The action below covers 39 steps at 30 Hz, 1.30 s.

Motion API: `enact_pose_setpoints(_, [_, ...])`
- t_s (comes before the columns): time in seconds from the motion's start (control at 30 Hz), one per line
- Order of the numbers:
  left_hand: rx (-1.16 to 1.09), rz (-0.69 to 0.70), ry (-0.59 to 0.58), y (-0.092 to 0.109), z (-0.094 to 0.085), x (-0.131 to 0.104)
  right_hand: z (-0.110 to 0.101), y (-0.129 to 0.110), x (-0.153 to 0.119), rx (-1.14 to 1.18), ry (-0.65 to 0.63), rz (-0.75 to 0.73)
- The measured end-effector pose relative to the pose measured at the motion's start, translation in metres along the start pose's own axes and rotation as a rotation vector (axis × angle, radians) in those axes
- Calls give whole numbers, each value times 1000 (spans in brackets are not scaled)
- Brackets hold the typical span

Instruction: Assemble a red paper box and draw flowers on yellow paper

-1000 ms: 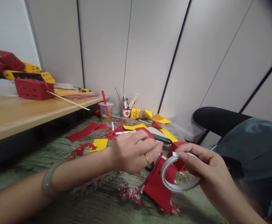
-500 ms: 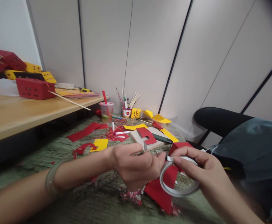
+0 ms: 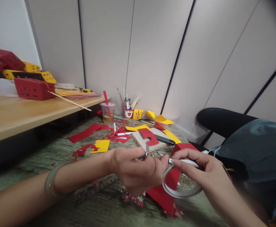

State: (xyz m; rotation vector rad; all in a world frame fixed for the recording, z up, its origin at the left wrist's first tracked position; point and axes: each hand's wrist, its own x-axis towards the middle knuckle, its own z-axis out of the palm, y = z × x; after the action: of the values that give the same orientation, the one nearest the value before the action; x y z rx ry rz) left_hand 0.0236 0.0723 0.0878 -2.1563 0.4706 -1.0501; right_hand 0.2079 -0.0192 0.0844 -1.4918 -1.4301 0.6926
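My left hand (image 3: pixel 138 168) is closed around a small pair of scissors (image 3: pixel 147 148), whose metal tip points up past the knuckles. The handles are mostly hidden by the fingers. Its thumb and fingertip come close to the white tape end at the right fingertips; whether they touch it I cannot tell. My right hand (image 3: pixel 197 165) pinches a roll of white tape (image 3: pixel 183 194) at its upper edge, a short strip showing at the fingertips. Red paper (image 3: pixel 163 195) lies below the roll, and a red folded piece (image 3: pixel 184 147) is behind my right fingers.
A white board (image 3: pixel 138 138) with cut red paper (image 3: pixel 149 137) and a dark green-handled tool (image 3: pixel 165 139) lies ahead. A drink cup (image 3: pixel 108 115) and pen holder (image 3: pixel 128 113) stand farther back. The wooden shelf (image 3: pixel 38 110) carries red boxes (image 3: pixel 33 89). On the right is a black chair (image 3: pixel 218 115).
Both hands stay nearly in place. The scissors' tip shows slightly more clearly above my left hand, and the fingertips at the tape end have shifted slightly.
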Motion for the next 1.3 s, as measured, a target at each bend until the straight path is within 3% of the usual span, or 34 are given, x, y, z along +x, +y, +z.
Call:
enact_pose_setpoints(0.23, [-34, -62, -111, 0, -2, 6, 4, -1, 1, 41, -31, 40])
enact_pose_setpoints(0.37, [226, 112, 12, 3, 0, 2, 7, -1, 2, 95, -60, 41])
enact_pose_setpoints(0.43, [294, 129, 60, 6, 4, -1, 8, 0, 3, 107, -53, 32])
enact_pose_setpoints(0.57, [150, -230, 88, 15, 13, -3, 8, 2, 3, 137, 3, -6])
enact_pose_setpoints(0.63, [76, -429, 62, 19, 17, -1, 8, 1, 3, 149, 20, -12])
enact_pose_setpoints(0.73, [-75, -623, 13, 22, 20, 3, 8, 0, 2, 157, 30, 2])
enact_pose_setpoints(1.1, [-464, -937, 108, 27, 21, 17, 7, 2, 3, 140, 54, -6])
enact_pose_setpoints(1.3, [-627, -1114, 98, 28, 15, 22, 8, 1, 3, 135, 53, -13])
